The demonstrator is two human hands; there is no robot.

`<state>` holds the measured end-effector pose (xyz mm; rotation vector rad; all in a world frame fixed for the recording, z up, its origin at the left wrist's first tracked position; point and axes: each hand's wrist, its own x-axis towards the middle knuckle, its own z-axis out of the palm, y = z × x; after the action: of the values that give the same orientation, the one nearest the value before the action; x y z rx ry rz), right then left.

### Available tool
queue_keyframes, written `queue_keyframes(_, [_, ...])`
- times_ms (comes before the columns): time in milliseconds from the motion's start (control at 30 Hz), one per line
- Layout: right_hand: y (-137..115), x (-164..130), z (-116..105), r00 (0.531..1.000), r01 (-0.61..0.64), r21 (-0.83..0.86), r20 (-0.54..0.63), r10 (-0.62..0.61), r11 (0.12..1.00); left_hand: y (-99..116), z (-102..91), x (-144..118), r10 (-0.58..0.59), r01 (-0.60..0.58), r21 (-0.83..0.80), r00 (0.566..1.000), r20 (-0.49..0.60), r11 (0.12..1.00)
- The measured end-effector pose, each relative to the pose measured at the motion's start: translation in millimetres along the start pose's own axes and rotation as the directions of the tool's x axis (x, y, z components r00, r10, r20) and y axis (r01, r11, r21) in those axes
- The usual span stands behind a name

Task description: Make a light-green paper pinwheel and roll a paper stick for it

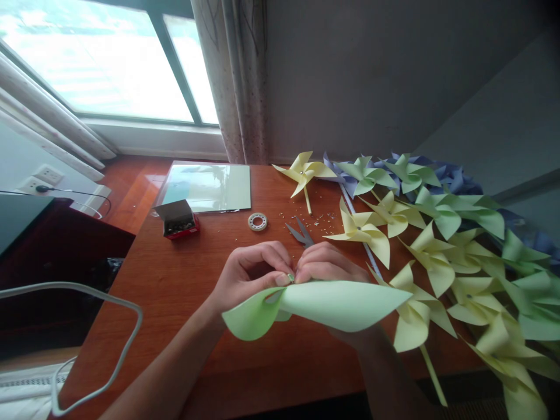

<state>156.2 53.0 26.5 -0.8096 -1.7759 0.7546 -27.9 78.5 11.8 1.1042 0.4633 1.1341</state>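
A light green paper pinwheel [341,303] is held above the near part of the table, its curled blades facing toward me. My left hand [258,268] pinches it near the centre, where a small green piece shows between thumb and finger. Behind the large blade, my right hand [328,265] is closed at the same spot, with its fingertips close to the left thumb; part of it is hidden by the paper. Just beyond my hands lies a pair of scissors [301,234], blades apart, with the handles partly covered by the right hand.
Yellow pinwheels [359,230], green pinwheels [437,204] and purple ones [455,175] crowd the table's right side. A tape roll [258,221], a small open box [179,224] and plastic-sleeved paper sheets [210,185] lie farther left. A white cable [135,326] loops at the left edge.
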Motion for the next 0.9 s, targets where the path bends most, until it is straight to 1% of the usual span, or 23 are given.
queue_keyframes(100, [-2, 4, -3, 1.000, 0.019, -0.038, -0.008, -0.019, 0.999, 2, 0.1, 0, -0.009, 0.010, 0.045, 1.000, -0.003, 0.999])
queue_keyframes(167, [-2, 6, -6, 1.000, 0.024, -0.048, 0.014, -0.023, 0.999, 4, 0.3, 0, -0.020, 0.020, 0.080, 1.000, 0.002, 0.997])
queue_keyframes(267, [-3, 8, -11, 0.998, 0.026, -0.047, 0.055, -0.023, 0.999, 7, 0.8, 1, -0.025, 0.023, 0.125, 1.000, 0.014, 0.992])
queue_keyframes(400, [-3, 9, -15, 0.996, 0.062, -0.027, 0.067, -0.060, 0.998, 13, -0.3, 1, -0.066, 0.060, 0.159, 0.997, 0.034, 0.986])
queue_keyframes(533, [-2, 9, -15, 0.994, 0.105, -0.067, 0.048, -0.102, 0.992, 16, -3.4, -1, -0.141, 0.137, 0.162, 0.990, 0.013, 0.977])
queue_keyframes(700, [-1, 7, -12, 0.988, 0.155, -0.129, 0.007, -0.155, 0.979, 13, -3.4, -2, -0.190, 0.189, 0.111, 0.982, -0.005, 0.976])
queue_keyframes(767, [-2, 6, -12, 0.985, 0.173, -0.139, -0.005, -0.175, 0.975, 13, -1.7, -1, -0.174, 0.175, 0.100, 0.985, -0.017, 0.980])
queue_keyframes(833, [-4, 4, -12, 0.983, 0.181, -0.140, -0.010, -0.184, 0.973, 14, -0.3, -1, -0.133, 0.134, 0.117, 0.991, -0.018, 0.984])
queue_keyframes(900, [-6, 3, -12, 0.986, 0.166, -0.132, -0.005, -0.168, 0.977, 15, -0.1, -1, -0.090, 0.091, 0.151, 0.996, -0.011, 0.984])
